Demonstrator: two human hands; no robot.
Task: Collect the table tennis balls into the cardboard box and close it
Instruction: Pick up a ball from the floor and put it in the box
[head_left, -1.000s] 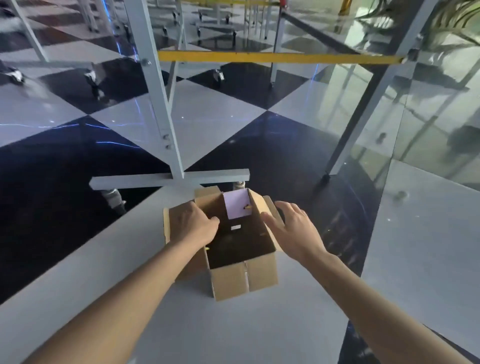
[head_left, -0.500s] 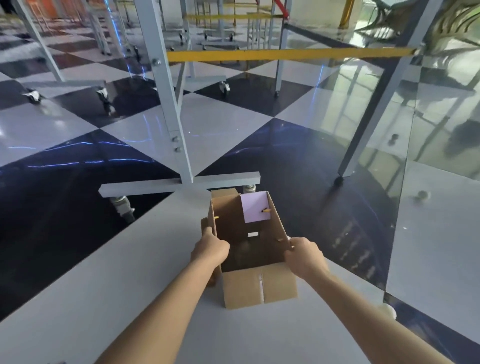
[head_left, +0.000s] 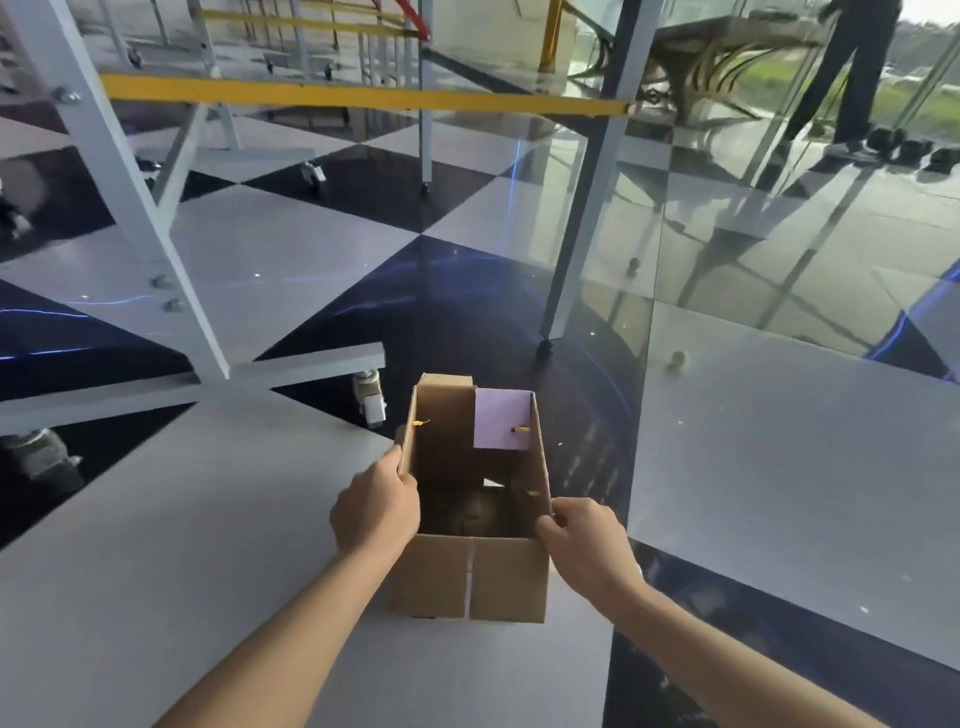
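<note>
A brown cardboard box (head_left: 506, 577) stands open-topped on the floor in front of me, with a pale purple sheet on its far inner wall. My left hand (head_left: 376, 506) grips the box's left wall at the rim. My right hand (head_left: 584, 543) pinches the right wall near the front corner. The box's inside is dark and I cannot make out what lies in it. One table tennis ball (head_left: 677, 358) rests on the light tile to the right, beside a glass panel; its reflection shows further back.
A white metal frame on castors (head_left: 371, 402) stands just behind the box, with a yellow crossbar (head_left: 363, 96) above. A grey slanted post (head_left: 576, 228) meets the floor behind the box to the right. A glass wall (head_left: 779, 208) rises on the right. A person's legs (head_left: 852, 67) at far right.
Both hands have gone from hovering over the box's flaps to gripping its side walls. The flaps now stand upright, and the box sits closer to me and further right in view.
</note>
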